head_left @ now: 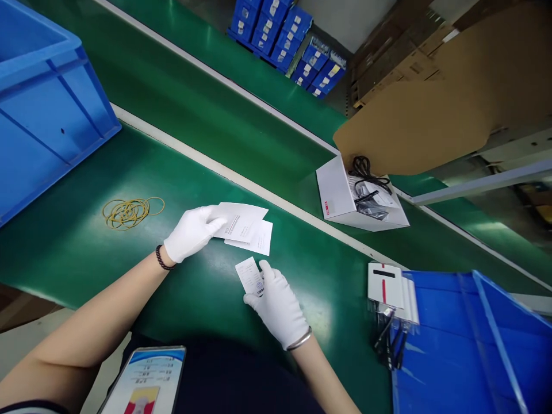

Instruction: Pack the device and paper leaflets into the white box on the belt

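Small white card (249, 275): pinched upright at its near right edge by right hand (276, 302), gloved, fingers closed on it, just above the green tabletop (194, 299). Likely thin, light, bends easily; edge grip suits it. Left hand (192, 232), gloved, fingers closed over the left end of two white paper sheets (250, 230) lying flat, just far of the card. Sheets likely limp, slippery under gloves. Rubber bands (131, 211) to the left. Open white box (345, 198) with black cable far right. Blue bins (43, 103) at far left and near right.

Print shows on the small card (249, 275) and the folded leaflets (245, 225), but none is legible.
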`<state>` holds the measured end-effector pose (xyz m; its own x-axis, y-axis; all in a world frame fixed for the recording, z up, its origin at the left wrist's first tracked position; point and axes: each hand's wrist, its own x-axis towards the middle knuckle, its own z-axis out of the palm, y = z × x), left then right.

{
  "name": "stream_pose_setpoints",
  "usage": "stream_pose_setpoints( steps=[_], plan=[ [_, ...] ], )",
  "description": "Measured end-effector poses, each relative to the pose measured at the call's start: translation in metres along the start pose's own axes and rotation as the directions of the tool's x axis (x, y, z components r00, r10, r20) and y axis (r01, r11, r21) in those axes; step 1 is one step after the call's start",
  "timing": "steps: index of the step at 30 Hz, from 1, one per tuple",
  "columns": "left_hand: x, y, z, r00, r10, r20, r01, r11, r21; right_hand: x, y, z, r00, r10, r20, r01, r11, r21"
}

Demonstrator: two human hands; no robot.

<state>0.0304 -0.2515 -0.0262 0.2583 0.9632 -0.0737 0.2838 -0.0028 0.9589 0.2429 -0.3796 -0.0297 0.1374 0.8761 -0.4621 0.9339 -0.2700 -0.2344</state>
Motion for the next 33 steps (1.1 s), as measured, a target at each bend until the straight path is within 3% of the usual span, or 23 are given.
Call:
stream_pose_setpoints(
  steps=[4,9,16,20,25,29,33],
  plan=[
    [0.002,-0.004,-0.001,1.000,-0.018,-0.021,0.017,0.999,-0.046,0.009,0.009,-0.003,0.993,0.043,0.112,-0.058,0.990,0.129],
    [0.005,-0.007,-0.005,0.997,-0.013,-0.080,0.008,0.998,-0.064,0.002,0.001,-0.009,0.995,-0.102,0.003,0.102,0.994,-0.040],
    [0.004,-0.003,-0.004,0.995,-0.045,-0.085,0.037,0.995,-0.093,-0.005,-0.012,-0.013,0.996,0.069,0.061,-0.071,0.996,0.043],
    [0.003,-0.006,-0.001,0.998,-0.014,-0.065,0.008,0.996,-0.092,0.001,0.002,-0.011,0.995,0.028,0.099,-0.042,0.989,0.141],
    [0.002,-0.006,0.001,0.999,-0.016,-0.049,0.011,0.995,-0.095,-0.004,0.004,-0.008,0.994,-0.104,-0.023,0.102,0.992,-0.070],
    [0.000,-0.004,0.003,0.999,-0.022,-0.040,0.019,0.998,-0.063,-0.011,-0.009,-0.011,0.991,-0.123,-0.060,0.105,0.964,-0.246],
    [-0.001,-0.004,0.003,0.998,-0.026,-0.049,0.023,0.998,-0.062,-0.008,0.000,-0.024,0.986,-0.169,0.005,0.168,0.974,-0.152]
  ],
)
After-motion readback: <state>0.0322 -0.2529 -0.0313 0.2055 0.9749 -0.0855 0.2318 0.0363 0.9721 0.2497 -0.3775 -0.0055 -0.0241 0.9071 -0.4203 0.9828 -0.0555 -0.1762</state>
